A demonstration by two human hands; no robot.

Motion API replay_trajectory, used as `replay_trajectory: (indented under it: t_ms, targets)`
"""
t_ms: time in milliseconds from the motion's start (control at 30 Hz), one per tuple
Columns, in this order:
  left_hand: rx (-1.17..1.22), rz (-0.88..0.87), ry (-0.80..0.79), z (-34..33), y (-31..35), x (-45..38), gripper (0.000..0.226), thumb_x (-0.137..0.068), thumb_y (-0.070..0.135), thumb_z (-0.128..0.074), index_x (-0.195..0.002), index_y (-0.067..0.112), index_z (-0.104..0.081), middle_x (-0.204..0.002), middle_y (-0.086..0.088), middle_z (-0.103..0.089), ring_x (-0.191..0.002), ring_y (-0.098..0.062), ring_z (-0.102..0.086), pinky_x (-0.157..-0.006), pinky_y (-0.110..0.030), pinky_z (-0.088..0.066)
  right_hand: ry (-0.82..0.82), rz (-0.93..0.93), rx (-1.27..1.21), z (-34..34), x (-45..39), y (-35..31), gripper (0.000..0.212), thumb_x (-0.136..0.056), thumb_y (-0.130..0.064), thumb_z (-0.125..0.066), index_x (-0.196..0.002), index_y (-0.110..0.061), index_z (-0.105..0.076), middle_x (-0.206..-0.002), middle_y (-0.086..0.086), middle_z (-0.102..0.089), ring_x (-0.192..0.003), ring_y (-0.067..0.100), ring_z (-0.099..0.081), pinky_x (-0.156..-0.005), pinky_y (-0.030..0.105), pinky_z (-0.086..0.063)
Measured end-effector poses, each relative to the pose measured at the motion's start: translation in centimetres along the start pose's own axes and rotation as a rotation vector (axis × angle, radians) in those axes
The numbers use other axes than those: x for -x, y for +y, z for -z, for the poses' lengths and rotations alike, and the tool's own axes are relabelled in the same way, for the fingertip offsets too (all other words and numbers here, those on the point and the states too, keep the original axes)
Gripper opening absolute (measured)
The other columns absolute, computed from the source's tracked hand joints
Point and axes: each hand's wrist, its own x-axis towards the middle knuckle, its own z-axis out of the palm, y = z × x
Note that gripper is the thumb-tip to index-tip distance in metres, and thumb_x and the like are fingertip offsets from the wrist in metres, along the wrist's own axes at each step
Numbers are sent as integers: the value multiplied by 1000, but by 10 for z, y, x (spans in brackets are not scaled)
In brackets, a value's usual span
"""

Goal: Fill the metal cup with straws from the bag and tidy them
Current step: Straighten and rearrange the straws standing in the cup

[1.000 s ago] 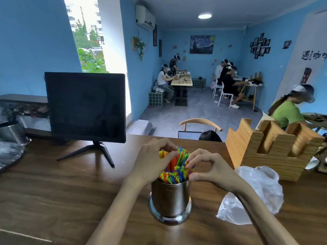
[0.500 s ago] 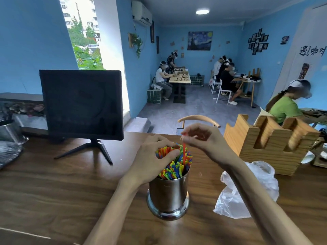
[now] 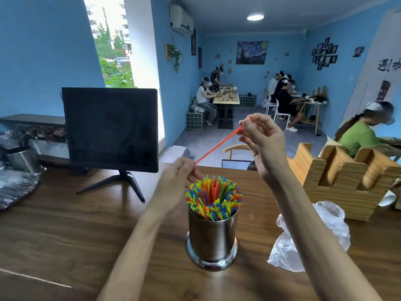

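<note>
You are holding a single red straw point(image 3: 217, 146) out of the bundle, stretched on a slant between both hands above the metal cup point(image 3: 212, 237). Your right hand point(image 3: 260, 140) is pinching its upper end between thumb and fingertips, raised to the right of and beyond the cup. Your left hand point(image 3: 178, 183) is pinching the lower end, its fingers curled just beside the far left edge of the straws point(image 3: 213, 196). The cup is standing upright on the wooden table point(image 3: 65, 235), near the middle and close to you, packed with coloured straws fanning slightly outward. The plastic bag point(image 3: 303, 242) is lying crumpled on the table to the right of the cup and looks nearly empty, so the filling seems mostly done and you are likely tidying.

The risks from here: your left hand is sitting very close to the bundle, so a careless sweep may be dragging neighbouring straws up or splaying them. The cup is already full; forcing the red straw back in at an angle could be kinking it or bending others. Your right forearm is passing above the bag and close to the cup, so a low swing could nudge either one.
</note>
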Motion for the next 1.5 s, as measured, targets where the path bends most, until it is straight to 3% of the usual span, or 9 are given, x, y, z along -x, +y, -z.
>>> replay_trajectory:
  t_ms: [167, 333, 600, 800, 1000, 1100, 1233, 1367, 1500]
  targets:
    - [56, -52, 334, 33, 13, -12, 17, -106, 18, -53, -93, 14, -63, -77, 4, -74, -64, 0, -62, -61, -20, -51, -123, -82, 300, 23, 20, 30, 21, -72, -22, -84, -87, -12, -73, -87, 20, -75, -81, 22, -68, -78, 29, -56]
    - [156, -151, 439, 32, 31, -22, 11, -101, 18, -64, -104, 8, -66, -78, -1, -78, -68, -12, -71, -62, -21, -56, -360, -141, 529, 33, 40, 54, 13, -78, -16, -87, -87, -13, -78, -80, 6, -76, -80, 15, -73, -77, 23, -58]
    - [-87, -51, 605, 13, 12, -19, 31, -98, 40, -66, -125, 29, -54, -130, 3, -61, -117, -10, -58, -104, -36, -48, 99, -181, 156, 30, 42, 59, 26, -68, -31, -84, -87, -16, -76, -90, 6, -79, -90, 15, -73, -77, 25, -53]
    - [254, 26, 338, -3, 19, -15, 22, -109, 26, -47, -119, 18, -65, -89, 4, -79, -81, -13, -77, -65, -25, -61, -73, -135, 371, 23, 47, 66, 11, -79, -15, -85, -78, -19, -75, -85, 3, -77, -84, 12, -73, -77, 23, -57]
    - [168, -227, 351, -11, 27, -20, 45, -102, 17, -63, -143, 27, -45, -98, 18, -76, -74, -18, -77, -60, -28, -61, -404, -55, 716, 17, 54, 59, 18, -80, -21, -87, -93, -21, -74, -82, -8, -77, -87, 3, -71, -83, 13, -48]
    - [143, -286, 270, -14, 24, -20, 59, -97, 14, -71, -143, 40, -45, -97, 6, -73, -70, -21, -77, -55, -32, -61, -485, 5, 904, 15, 54, 54, 20, -76, -33, -89, -90, -27, -77, -89, -18, -72, -97, 1, -64, -88, 20, -46]
    - [-80, -204, 52, -15, 8, -17, 47, -89, 18, -80, -122, 46, -62, -93, 8, -76, -75, -15, -76, -68, -32, -62, -546, -2, 901, 20, 52, 49, 10, -83, -32, -83, -90, -26, -81, -96, -15, -74, -102, 3, -64, -91, 22, -47]
    - [-265, -179, -5, -18, -15, -5, 17, -79, 28, -88, -90, 33, -77, -91, 16, -75, -88, -4, -71, -77, -23, -57, -295, -33, 913, 34, 46, 51, 26, -90, -2, -64, -90, -23, -79, -95, -11, -76, -96, 2, -67, -86, 28, -54]
    - [-460, -132, -110, -15, -30, 1, 12, -79, 36, -86, -89, 34, -80, -113, 18, -68, -111, -4, -60, -95, -27, -51, -239, -46, 935, 38, 42, 53, 27, -90, -1, -62, -87, -23, -77, -91, -12, -76, -95, -1, -67, -85, 19, -49]
